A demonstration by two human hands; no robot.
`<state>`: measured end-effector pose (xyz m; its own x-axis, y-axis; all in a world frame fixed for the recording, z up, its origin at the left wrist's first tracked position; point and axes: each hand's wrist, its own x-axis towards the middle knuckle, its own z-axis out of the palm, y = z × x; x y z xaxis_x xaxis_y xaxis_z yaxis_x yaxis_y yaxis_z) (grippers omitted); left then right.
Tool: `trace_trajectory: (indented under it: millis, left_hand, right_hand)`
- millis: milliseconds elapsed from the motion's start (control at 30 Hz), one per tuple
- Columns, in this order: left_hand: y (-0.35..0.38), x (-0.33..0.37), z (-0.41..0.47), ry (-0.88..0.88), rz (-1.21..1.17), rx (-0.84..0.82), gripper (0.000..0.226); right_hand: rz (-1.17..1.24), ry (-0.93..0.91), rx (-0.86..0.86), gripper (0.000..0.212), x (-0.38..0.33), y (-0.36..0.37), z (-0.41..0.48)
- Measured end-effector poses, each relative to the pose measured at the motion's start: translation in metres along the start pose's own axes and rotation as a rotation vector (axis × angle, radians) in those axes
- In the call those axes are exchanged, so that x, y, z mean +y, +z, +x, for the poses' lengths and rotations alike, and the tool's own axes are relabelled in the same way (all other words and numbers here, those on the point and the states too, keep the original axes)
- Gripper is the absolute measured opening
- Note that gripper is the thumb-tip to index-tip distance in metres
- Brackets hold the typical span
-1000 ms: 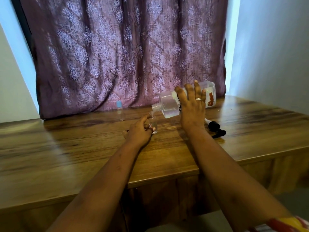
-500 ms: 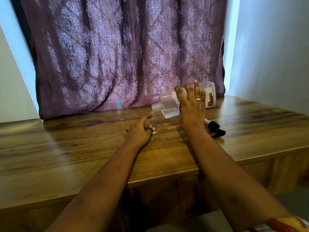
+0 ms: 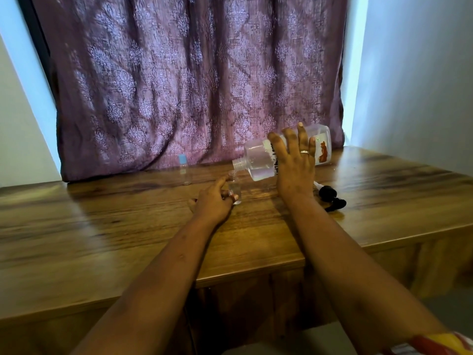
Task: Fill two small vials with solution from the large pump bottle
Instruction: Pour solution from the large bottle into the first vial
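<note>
Head view. Asked: what is shown, and where are the hands?

Answered: A wooden tabletop (image 3: pixel 122 226) is seen from above, with a patterned purple curtain (image 3: pixel 192 85) hung behind it. Two bare forearms are stretched out over it.

Asked: What is held by the right hand?

Answered: The large pump bottle (image 3: pixel 257 160) is gripped by the right hand (image 3: pixel 294 172), with the fingers spread over its side; the thumb is hidden. A ring (image 3: pixel 304 152) is worn on one finger. The bottle is raised off the tabletop and tipped to the left, neck lowest. Its threaded mouth is uncovered, and clear liquid is pooled along its lower side.

Asked: And the left hand?

Answered: An open vial (image 3: pixel 234 187) is grasped low down by the left hand (image 3: pixel 212 204), with the forefinger laid out toward its neck. The vial is stood upright on the tabletop, its mouth just under the bottle's mouth. Whether liquid is passing between them cannot be told.

Asked: Is another vial seen?

Answered: A capped vial (image 3: pixel 184 172), topped in pale blue, is stood apart to the left, close to the curtain. A black pump head (image 3: pixel 330 197) is laid on its side on the tabletop, just right of the right wrist.
</note>
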<state>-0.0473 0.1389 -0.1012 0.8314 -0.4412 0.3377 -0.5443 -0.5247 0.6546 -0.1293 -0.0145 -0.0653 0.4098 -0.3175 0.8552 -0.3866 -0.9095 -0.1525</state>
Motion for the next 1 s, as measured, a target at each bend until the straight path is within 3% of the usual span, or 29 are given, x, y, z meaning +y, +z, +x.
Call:
trace_trajectory:
  millis: [1000]
  left_hand:
    - [-0.003,0.004,0.0,-0.016,-0.019,0.002,0.055]
  right_hand:
    - [0.046,0.002,0.012,0.084,0.001,-0.001,0.002]
